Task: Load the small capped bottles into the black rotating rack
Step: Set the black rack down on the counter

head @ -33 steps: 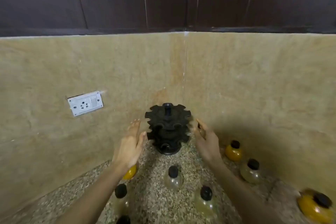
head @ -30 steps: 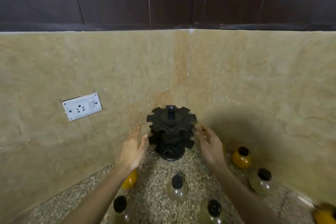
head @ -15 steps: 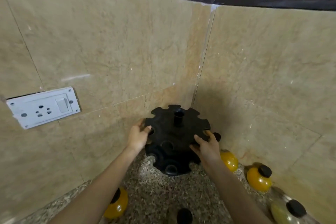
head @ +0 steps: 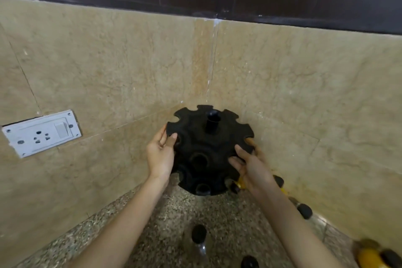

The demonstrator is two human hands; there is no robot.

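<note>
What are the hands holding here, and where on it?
Both hands grip the black rack: left hand on its left rim, right hand on its right rim. No bottle is held.

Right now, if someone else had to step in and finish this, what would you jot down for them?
Left hand: gripping the left edge of the black rack, thumb on its top disc.
Right hand: gripping the right edge, fingers on top.
The rack stands in the counter's corner; every visible slot is empty.
Bottles sit loose on the counter: a clear one in front, yellow ones at right, others partly hidden behind the right arm.
Done: none loaded. Left: load all the bottles.
</note>
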